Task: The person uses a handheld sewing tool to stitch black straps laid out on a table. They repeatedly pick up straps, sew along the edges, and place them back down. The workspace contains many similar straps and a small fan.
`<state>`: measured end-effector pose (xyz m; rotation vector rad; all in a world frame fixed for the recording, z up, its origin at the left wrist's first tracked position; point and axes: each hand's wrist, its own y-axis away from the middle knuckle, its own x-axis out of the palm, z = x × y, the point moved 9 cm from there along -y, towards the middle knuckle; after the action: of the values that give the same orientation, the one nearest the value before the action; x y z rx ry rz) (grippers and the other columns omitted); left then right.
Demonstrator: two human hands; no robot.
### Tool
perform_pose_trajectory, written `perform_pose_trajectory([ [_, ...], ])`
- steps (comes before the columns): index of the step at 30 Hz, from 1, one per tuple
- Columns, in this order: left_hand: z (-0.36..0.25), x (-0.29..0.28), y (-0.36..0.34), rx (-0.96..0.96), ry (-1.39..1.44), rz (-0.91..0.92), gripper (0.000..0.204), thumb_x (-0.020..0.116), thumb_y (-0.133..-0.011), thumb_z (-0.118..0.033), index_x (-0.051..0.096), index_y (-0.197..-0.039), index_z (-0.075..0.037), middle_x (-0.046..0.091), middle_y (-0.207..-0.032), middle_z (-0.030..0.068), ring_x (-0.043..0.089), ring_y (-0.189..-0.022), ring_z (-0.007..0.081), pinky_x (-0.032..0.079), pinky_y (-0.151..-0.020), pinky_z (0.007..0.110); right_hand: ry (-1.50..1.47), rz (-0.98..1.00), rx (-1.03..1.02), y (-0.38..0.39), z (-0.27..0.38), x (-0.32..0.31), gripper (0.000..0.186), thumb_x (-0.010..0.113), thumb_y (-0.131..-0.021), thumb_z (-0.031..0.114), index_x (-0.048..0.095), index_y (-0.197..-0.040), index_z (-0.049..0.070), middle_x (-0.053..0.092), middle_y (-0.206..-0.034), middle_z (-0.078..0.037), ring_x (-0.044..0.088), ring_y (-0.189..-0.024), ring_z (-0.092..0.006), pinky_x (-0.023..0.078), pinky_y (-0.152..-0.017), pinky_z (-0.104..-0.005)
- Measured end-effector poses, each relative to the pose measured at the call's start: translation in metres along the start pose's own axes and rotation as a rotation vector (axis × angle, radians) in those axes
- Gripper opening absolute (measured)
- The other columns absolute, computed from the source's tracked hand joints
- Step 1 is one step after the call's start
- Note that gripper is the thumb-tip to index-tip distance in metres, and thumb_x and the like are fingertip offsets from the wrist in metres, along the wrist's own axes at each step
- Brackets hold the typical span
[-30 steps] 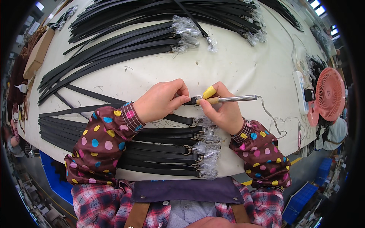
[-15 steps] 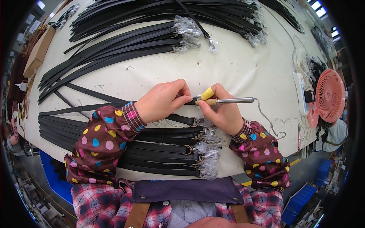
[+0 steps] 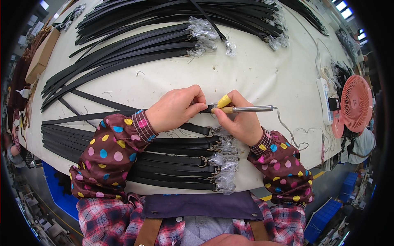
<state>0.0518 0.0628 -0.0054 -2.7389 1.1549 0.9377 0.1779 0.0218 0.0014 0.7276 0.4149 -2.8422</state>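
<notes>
My left hand (image 3: 176, 107) pinches a black leather belt (image 3: 90, 117) close to its buckle end; the strap stretches away to the left beneath my wrist. Facing it, my right hand (image 3: 241, 122) is closed on a soldering iron (image 3: 254, 108) with a wooden grip, a metal barrel and a thin cord. A yellow finger cover (image 3: 224, 101) is on one of its fingers. The fingertips of both hands nearly meet at the belt end, where small details are hidden. Below them lie several black belts (image 3: 176, 169), their metal buckles wrapped in clear plastic (image 3: 227, 174).
More bundled belts (image 3: 123, 53) cover the far side of the white table (image 3: 271, 82). A white power strip (image 3: 324, 100) and a pink fan (image 3: 356, 103) stand at the right. A cardboard box (image 3: 42, 56) sits far left; a blue bin (image 3: 59, 190) is below the left edge.
Almost nothing differs. Both hands keep their places and their holds; the soldering iron's barrel end has shifted very slightly.
</notes>
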Motion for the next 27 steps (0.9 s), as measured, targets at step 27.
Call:
perform_pose_trajectory([
  [27, -0.002, 0.002, -0.005, 0.018, 0.006, -0.055, 0.017, 0.073, -0.085, -0.019, 0.065, -0.090, -0.004, 0.061, -0.073, 0.0042, 0.057, -0.066, 0.0157, 0.045, -0.060, 0.029, 0.287, 0.022, -0.320, 0.001, 0.027, -0.012, 0.028, 0.077, -0.071, 0.001, 0.060, -0.093, 0.004, 0.059, -0.082, -0.011, 0.057, -0.076, -0.0293, 0.048, -0.067, -0.0363],
])
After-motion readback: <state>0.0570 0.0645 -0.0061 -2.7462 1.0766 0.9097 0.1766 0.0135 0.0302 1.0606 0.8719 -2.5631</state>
